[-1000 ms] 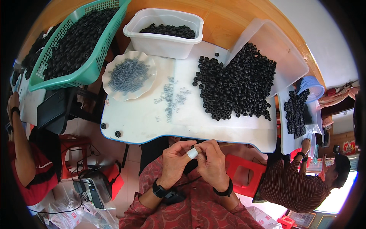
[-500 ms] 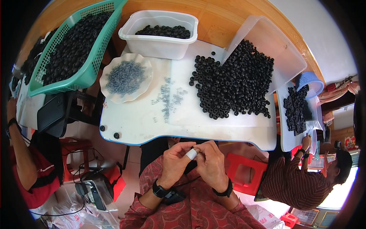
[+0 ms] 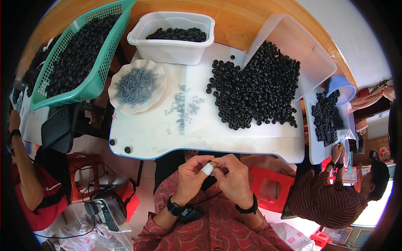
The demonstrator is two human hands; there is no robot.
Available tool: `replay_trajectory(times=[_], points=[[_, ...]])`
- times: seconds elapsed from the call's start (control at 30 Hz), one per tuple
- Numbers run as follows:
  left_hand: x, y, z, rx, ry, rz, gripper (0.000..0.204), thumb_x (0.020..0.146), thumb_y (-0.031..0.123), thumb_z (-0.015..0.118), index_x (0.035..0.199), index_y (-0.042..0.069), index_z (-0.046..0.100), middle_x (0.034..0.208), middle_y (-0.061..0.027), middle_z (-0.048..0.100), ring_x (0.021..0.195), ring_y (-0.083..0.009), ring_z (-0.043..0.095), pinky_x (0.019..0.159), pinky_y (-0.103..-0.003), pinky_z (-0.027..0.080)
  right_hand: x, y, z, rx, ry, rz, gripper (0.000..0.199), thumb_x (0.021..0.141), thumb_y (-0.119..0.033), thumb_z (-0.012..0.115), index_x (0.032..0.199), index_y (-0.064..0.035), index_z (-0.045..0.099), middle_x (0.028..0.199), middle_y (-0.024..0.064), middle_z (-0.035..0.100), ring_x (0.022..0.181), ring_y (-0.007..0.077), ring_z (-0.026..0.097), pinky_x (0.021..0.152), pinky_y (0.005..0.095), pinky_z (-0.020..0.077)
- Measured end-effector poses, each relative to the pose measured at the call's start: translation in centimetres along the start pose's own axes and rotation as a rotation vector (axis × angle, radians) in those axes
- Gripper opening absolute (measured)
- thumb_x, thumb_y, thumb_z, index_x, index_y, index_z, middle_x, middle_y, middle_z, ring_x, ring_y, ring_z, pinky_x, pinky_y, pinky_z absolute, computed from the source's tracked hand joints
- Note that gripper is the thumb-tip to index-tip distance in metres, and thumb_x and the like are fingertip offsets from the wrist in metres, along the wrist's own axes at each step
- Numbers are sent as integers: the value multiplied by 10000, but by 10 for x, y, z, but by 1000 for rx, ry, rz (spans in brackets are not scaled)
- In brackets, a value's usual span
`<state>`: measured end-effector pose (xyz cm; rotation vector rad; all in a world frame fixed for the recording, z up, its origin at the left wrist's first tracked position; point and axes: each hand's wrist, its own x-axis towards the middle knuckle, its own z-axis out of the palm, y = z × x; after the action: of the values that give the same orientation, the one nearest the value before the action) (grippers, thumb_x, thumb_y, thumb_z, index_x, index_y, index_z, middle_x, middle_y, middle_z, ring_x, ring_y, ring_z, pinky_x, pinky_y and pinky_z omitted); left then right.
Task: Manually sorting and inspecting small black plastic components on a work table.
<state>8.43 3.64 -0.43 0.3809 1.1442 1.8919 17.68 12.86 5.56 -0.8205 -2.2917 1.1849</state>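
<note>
In front of my chest, below the table's near edge, my left hand point(image 3: 189, 175) and my right hand point(image 3: 233, 178) meet with fingertips pinched together. Whatever lies between them is hidden or too small to name. A white wrap point(image 3: 207, 169) covers the thumb of my left hand. On the white table point(image 3: 159, 134) ahead, a large heap of black ring-shaped pieces point(image 3: 255, 92) spills from a tilted clear bin point(image 3: 316, 62). Small grey spring-like pieces point(image 3: 183, 109) lie scattered left of it, and more fill a scalloped white plate point(image 3: 158, 94).
A white tub point(image 3: 171, 52) at the back and a green basket point(image 3: 94, 79) at the left hold black pieces. Two loose black pieces point(image 3: 127, 149) sit near the front left edge. Co-workers sit at either side, one in a striped shirt point(image 3: 326, 198). A red stool point(image 3: 272, 190) stands right.
My hands stay pinched together, with the right one turned slightly. At the right, the striped-shirt co-worker's hands now show close together. The whole view has shifted a little.
</note>
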Motion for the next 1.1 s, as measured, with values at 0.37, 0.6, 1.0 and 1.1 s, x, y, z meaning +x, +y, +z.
replay_trajectory(times=[0.37, 0.6, 1.0, 1.1], points=[[-1, 17, -11, -279, -105, -17, 237, 898, 22, 650, 1123, -51, 632, 995, -126, 692, 841, -148, 653, 776, -280, 542, -9, 0, 3, 164, 221, -84, 279, 837, -3, 707, 1091, 15, 593, 987, 106, 608, 829, 170, 635, 729, 284, 521], [-3, 17, -11, -405, -206, 15, 274, 871, 45, 684, 1122, -48, 625, 1011, -127, 684, 821, -106, 608, 756, -241, 506, -12, -12, 19, 311, -69, 67, 541, 860, -184, 755, 1269, 69, 509, 1063, 162, 628, 933, 194, 637, 797, 297, 522], [-7, 27, -2, -377, -189, -44, 347, 831, 121, 739, 1102, -59, 619, 1020, -139, 672, 815, -117, 595, 802, -251, 503, -12, -14, 16, 375, -79, 92, 614, 841, -171, 782, 1323, 53, 472, 1146, 124, 626, 944, 116, 597, 805, 251, 508], [-6, 27, 1, -346, -191, 20, 270, 863, 124, 694, 1073, -29, 623, 1008, -121, 649, 794, -128, 589, 735, -239, 502, -13, -15, 16, 409, -106, 151, 601, 841, -110, 772, 1333, 42, 461, 1233, 110, 606, 946, 81, 568, 807, 216, 487]])
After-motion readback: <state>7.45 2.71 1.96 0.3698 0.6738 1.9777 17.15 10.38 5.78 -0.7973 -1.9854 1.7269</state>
